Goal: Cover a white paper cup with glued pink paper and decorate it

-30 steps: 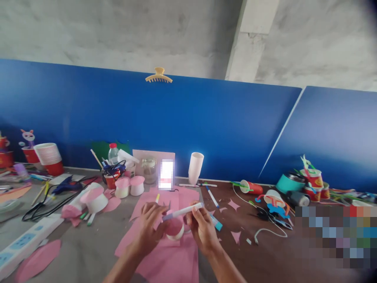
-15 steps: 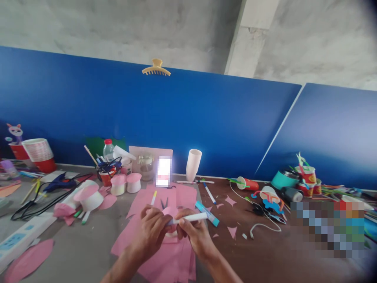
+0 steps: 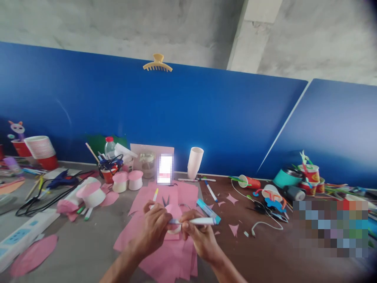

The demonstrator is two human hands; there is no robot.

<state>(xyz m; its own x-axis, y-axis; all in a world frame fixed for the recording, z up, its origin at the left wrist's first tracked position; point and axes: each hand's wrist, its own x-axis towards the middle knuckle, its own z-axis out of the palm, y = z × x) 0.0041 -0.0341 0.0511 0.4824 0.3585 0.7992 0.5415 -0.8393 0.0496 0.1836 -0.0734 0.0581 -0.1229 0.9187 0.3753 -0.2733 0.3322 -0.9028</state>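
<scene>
White marker point(image 3: 204, 221) crosswise — left hand point(image 3: 153, 227) pinching one end, right hand point(image 3: 198, 236) clamped mid-barrel

Your desk point(image 3: 253, 259): grey at left, brown at right.
Before you, overlapping pink sheets point(image 3: 163, 257); on your left, power strip point(image 3: 28, 235), pink paper oval point(image 3: 34, 255), stacked cups point(image 3: 41, 147); on your right, blue-tipped marker point(image 3: 211, 190), pink scraps point(image 3: 232, 199), white cable point(image 3: 253, 231), red cup point(image 3: 253, 182) on its side.

Smooth plastic marker point(image 3: 203, 221), matt paper sheets point(image 3: 165, 259)
</scene>
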